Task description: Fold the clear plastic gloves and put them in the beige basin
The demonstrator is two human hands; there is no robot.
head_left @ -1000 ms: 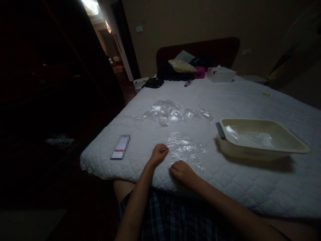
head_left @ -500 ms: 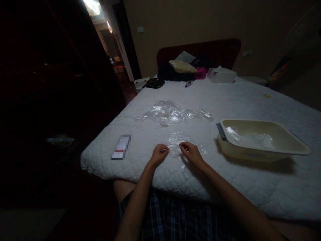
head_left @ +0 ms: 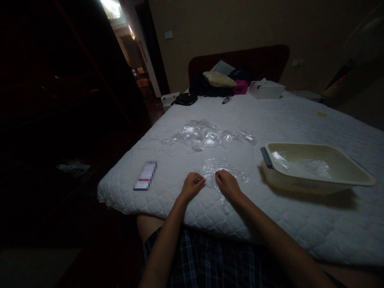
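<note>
A thin clear plastic bag lies spread on the white quilted bed, with a loose strip trailing toward the bed's near edge. My left hand is curled at its left side, thumb and fingers pinched together on the plastic. Across a small gap, my right hand pinches the same bag, fingers bent down and partly hidden behind the knuckles. Farther up the bed, a crumpled heap of clear plastic bags stretches from side to side.
To the right stands a cream plastic basin with a grey handle and clear plastic inside. A phone with a blurred screen lies at left. Clothes, a cushion and a white box sit by the headboard.
My left hand has shifted slightly right and its fingers have curled in more. My right hand has barely moved. The trailing strip of plastic now lies a little differently below it.
</note>
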